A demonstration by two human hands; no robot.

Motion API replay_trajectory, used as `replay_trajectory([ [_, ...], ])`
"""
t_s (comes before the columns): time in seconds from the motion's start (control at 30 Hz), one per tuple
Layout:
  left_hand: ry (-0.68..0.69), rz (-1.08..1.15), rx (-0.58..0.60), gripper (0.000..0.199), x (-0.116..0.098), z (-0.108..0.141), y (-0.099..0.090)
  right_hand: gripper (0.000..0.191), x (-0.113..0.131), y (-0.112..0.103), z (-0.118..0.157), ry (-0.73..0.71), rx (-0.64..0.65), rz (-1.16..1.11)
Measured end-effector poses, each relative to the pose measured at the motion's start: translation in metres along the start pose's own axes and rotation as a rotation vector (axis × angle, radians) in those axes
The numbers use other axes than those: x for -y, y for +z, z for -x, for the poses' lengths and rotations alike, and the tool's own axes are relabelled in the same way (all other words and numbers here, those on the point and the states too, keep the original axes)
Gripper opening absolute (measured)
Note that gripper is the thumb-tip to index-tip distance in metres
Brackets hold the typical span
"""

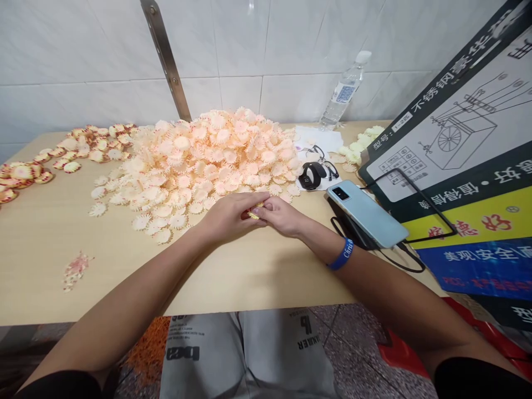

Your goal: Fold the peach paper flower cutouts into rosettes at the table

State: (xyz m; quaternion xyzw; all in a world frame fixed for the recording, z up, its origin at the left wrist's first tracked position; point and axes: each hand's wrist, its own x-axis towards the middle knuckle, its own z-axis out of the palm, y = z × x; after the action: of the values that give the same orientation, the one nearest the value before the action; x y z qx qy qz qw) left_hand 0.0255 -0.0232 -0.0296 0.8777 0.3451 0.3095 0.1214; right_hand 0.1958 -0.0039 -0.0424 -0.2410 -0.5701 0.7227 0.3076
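My left hand [230,217] and my right hand [283,216] meet above the near edge of a big heap of artificial flower petal discs [224,149], pale pink with frilled edges. Between them sits a small yellow petal disc [255,210], mostly covered by my fingers. The left hand is curled around it from the left. From the right, my right thumb presses on it, with the fingers bent. Whether it is one disc or a few together cannot be made out. A blue wristband [343,255] circles my right wrist.
Red-edged petal discs [97,144] lie at the left, with small scraps [75,270] nearer me. To the right are a black watch [311,176], glasses, a light-blue phone [368,213] with cables, pale yellow discs [362,143] and a printed carton [457,144]. A water bottle [344,93] stands behind.
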Motion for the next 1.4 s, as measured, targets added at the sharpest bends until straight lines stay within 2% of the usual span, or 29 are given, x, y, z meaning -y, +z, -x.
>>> replay_trajectory([
  [0.07,0.006,0.014,-0.03,0.046,0.004,0.002,-0.001,0.041,0.001,-0.002,0.002,0.036,-0.004,-0.075],
  [0.17,-0.101,0.011,-0.09,0.043,0.009,0.005,-0.005,0.04,0.004,-0.005,0.005,0.079,-0.021,-0.207],
  [0.27,-0.16,0.006,-0.131,0.054,0.011,0.005,-0.01,0.04,0.008,-0.005,0.006,0.083,-0.036,-0.24],
  [0.37,-0.056,0.021,-0.089,0.072,0.009,0.002,-0.013,0.041,0.008,-0.005,0.003,0.096,-0.111,-0.214],
  [0.5,0.018,0.037,-0.03,0.06,0.003,-0.001,-0.011,0.046,0.002,-0.005,-0.002,0.1,-0.18,-0.201],
  [0.63,0.032,0.036,-0.038,0.054,0.0,-0.001,-0.005,0.039,-0.005,-0.002,-0.004,0.078,-0.202,-0.099],
  [0.87,0.123,-0.007,-0.087,0.043,0.003,-0.001,0.0,0.036,-0.003,0.0,0.0,-0.023,-0.097,-0.085],
  [0.97,0.05,0.013,-0.105,0.039,0.004,0.001,-0.004,0.038,0.001,-0.003,0.003,0.016,-0.07,-0.152],
  [1.1,-0.159,-0.014,-0.179,0.047,0.005,0.003,-0.01,0.042,0.007,-0.004,0.005,0.072,-0.039,-0.236],
  [1.17,-0.159,-0.01,-0.157,0.059,0.004,0.003,-0.013,0.044,0.008,-0.004,0.005,0.072,-0.047,-0.235],
  [1.23,-0.077,0.021,-0.096,0.068,0.004,0.002,-0.015,0.047,0.007,-0.004,0.003,0.071,-0.082,-0.22],
  [1.3,-0.007,0.046,-0.047,0.062,0.003,0.0,-0.015,0.05,0.005,-0.005,0.001,0.073,-0.127,-0.208],
  [1.4,-0.002,0.037,-0.016,0.049,0.001,0.0,-0.012,0.049,0.0,-0.005,-0.003,0.084,-0.184,-0.172],
])
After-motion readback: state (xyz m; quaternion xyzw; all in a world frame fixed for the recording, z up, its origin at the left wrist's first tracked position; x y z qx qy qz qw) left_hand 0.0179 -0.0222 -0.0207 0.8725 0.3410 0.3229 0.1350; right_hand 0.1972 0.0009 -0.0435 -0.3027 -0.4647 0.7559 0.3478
